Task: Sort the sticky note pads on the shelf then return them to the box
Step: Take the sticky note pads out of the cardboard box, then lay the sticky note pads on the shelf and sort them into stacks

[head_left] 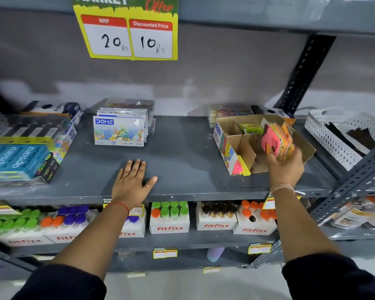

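A brown cardboard box [240,146] with inner dividers lies open on the right of the grey shelf [182,154]. My right hand [285,167] grips a stack of sticky note pads [276,140], pink in front, orange and yellow behind, held just over the box's right compartment. A green pad [250,127] sits in a rear compartment. Pink and yellow pads [241,168] stick out at the box's front corner. My left hand [132,180] rests flat on the bare shelf, fingers spread, holding nothing.
Packs of DOMS colours [119,131] stand mid-shelf. Apsara boxes [20,161] are stacked at the left. A white perforated basket [342,135] sits at the right beside a slanted metal brace [353,182]. A price sign [126,33] hangs above. Bottle cartons [169,217] fill the lower shelf.
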Demonstrator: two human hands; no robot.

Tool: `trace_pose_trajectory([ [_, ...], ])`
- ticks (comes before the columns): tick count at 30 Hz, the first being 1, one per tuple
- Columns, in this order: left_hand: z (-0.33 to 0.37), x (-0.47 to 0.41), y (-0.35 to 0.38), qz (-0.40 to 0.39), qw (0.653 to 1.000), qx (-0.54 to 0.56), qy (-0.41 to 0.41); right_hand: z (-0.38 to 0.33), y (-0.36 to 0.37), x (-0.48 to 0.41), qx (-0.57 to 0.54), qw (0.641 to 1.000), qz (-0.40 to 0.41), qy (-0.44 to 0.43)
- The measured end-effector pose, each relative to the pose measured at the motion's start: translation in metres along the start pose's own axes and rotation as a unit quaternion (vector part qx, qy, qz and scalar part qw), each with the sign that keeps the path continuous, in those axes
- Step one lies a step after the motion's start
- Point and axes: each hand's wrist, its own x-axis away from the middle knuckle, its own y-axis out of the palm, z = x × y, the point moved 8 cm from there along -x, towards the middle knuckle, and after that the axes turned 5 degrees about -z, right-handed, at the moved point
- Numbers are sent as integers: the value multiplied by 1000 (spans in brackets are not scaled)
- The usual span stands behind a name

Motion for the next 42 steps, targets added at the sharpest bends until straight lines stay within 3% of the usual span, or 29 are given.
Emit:
trace_pose_trajectory([
  [4, 0, -1, 0, 4, 1000, 5, 1, -64, -7, 15, -73, 989, 27, -125],
  [7, 0, -1, -2, 11, 1000, 15, 4, -107, 16, 33, -5, 971, -45, -233],
  [12, 0, 0, -3, 18, 1000, 16, 10, -128, 72, 89, 145, 875, -127, -443],
  [14, 1, 0, -3, 20, 1000, 16, 12, -112, 95, 99, 218, 835, -165, -477],
  [19, 1, 1, -2, 12, 1000, 19, 14, -73, 121, 110, 386, 770, -211, -461],
  [23, 1, 1, -1, 10, 1000, 24, 14, -61, 132, 113, 429, 745, -261, -440],
  [30, 0, -1, -1, 3, 1000, 21, 14, -53, 127, 118, 377, 785, -367, -326],
  [34, -2, -5, -4, -1, 1000, 21, 15, -76, 109, 95, 246, 869, -327, -279],
  [35, -2, -5, -5, -4, 1000, 22, 14, -82, 109, 88, 223, 873, -336, -275],
  [36, -3, -6, -4, -7, 1000, 24, 12, -89, 112, 81, 229, 859, -359, -284],
  [40, -4, -4, -4, -1, 1000, 26, 12, -97, 138, 77, 380, 707, -524, -284],
  [42, -4, -4, -4, 2, 999, 30, 18, -93, 145, 75, 432, 661, -557, -256],
])
